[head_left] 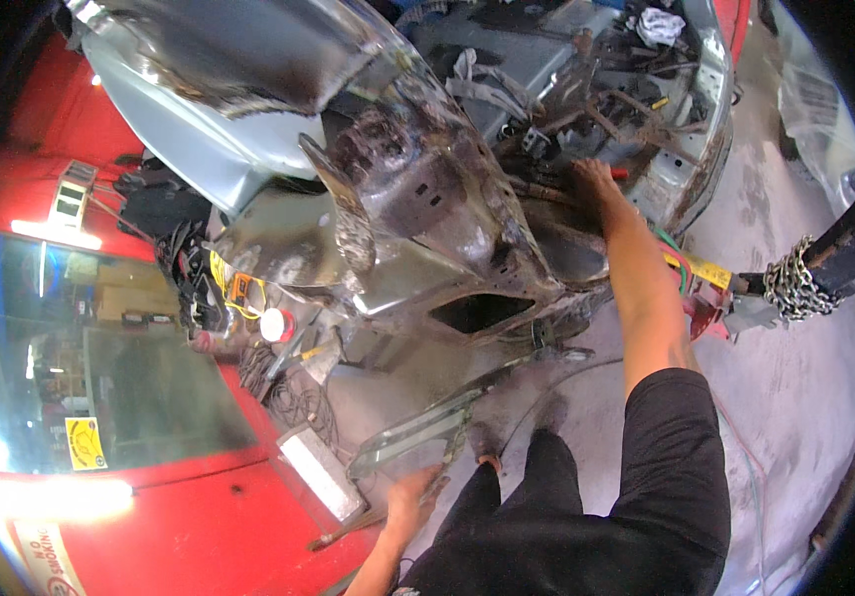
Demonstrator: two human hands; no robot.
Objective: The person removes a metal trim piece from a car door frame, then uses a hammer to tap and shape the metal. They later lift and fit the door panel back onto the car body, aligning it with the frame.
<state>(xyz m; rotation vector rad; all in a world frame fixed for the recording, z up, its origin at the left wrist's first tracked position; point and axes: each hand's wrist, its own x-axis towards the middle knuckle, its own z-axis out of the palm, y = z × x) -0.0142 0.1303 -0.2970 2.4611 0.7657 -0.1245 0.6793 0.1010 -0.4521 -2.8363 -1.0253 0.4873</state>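
My left hand [413, 500], low in the view, is closed around the lower end of a long grey-green sheet-metal strip [417, 437]. The strip slants up and to the right, beside my legs. Reaching forward, my right hand [592, 181] is inside the stripped car body [417, 199], its fingers curled. A red-ended tool [620, 174] sticks out by that hand; the rest of it is hidden, and its kind is unclear. Around it lie rusty, bare-metal edges and brackets [606, 119]. Just left of it rises a scorched, torn panel.
A red car [199, 517] with a window stands close on my left. Cables [298, 397], a white box [320, 472] and hand tools lie on the floor beside it. At right, a chain [795, 283] wraps a dark post near a yellow bar [710, 273] and hoses.
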